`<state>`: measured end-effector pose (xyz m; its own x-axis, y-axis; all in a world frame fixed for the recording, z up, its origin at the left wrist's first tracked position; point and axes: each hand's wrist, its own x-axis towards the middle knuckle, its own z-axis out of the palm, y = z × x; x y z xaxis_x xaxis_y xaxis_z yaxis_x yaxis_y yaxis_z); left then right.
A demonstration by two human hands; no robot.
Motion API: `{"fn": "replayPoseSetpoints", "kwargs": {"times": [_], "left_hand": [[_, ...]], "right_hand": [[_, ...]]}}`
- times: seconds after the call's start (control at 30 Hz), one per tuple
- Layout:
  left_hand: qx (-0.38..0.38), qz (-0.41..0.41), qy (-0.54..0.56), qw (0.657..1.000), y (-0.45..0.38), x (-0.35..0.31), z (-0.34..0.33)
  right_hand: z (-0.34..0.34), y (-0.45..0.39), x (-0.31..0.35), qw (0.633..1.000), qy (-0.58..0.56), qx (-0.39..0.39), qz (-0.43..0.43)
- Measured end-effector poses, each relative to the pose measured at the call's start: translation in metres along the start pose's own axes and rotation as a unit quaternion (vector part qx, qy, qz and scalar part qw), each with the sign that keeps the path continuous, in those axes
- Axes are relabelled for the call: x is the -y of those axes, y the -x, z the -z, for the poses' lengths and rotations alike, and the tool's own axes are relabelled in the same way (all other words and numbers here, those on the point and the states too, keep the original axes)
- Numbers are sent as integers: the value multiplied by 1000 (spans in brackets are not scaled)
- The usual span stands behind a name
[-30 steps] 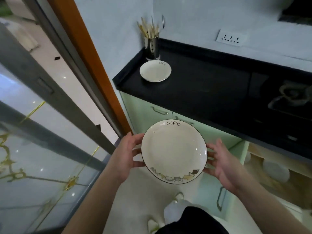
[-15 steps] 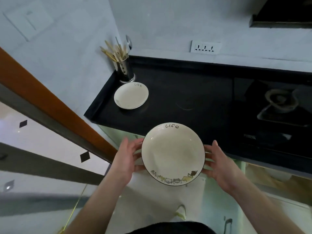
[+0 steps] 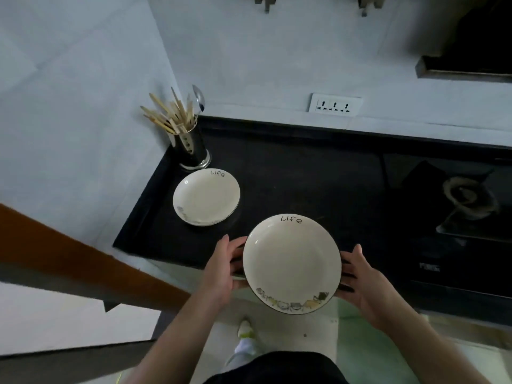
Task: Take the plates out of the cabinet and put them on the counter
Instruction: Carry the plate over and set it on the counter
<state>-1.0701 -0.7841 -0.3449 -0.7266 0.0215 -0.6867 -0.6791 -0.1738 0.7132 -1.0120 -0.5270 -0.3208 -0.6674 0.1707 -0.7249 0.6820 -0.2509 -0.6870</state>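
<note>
Over the front edge of the black counter (image 3: 304,173), a person holds a cream plate (image 3: 291,261) with both hands. The left hand (image 3: 221,270) grips the left rim of this plate, with the thumb on the upper side and the fingers curled under it. The right hand (image 3: 365,284) holds the right rim in the same manner, its fingers going under the plate. The two hands are apart, one on each side, and the plate is between them, almost level. The word "Life" is written near the far rim of the plate, and a row of small drawings runs along its near rim, which has a dark border. I cannot tell if the plate touches the counter or is a little above it; its near part stands out beyond the counter edge.

A second cream plate (image 3: 206,196) with the same "Life" word lies flat on the counter near the back left corner, well apart from the held one. Just behind it, in that corner, stands a metal utensil holder (image 3: 191,149) with wooden chopsticks (image 3: 166,115) and a spoon (image 3: 199,97). At the right end of the counter is a gas burner (image 3: 468,198). On the wall above the back edge is a white socket strip (image 3: 335,104).
</note>
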Motion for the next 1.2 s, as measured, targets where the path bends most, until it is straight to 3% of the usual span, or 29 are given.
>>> {"fn": "replayPoseSetpoints", "kwargs": {"times": [0.33,0.83,1.2], "left_hand": [[41,40,-27,998,-88,-35,8],[122,32,-170,977,-136,-65,-73],[99,55,-172,979,-159,-66,-106]], "right_hand": [[-48,-76,32,993,-28,-101,-51],[10,-147,59,992,-39,-104,-56],[36,-181,70,991,-17,-115,-72]]}}
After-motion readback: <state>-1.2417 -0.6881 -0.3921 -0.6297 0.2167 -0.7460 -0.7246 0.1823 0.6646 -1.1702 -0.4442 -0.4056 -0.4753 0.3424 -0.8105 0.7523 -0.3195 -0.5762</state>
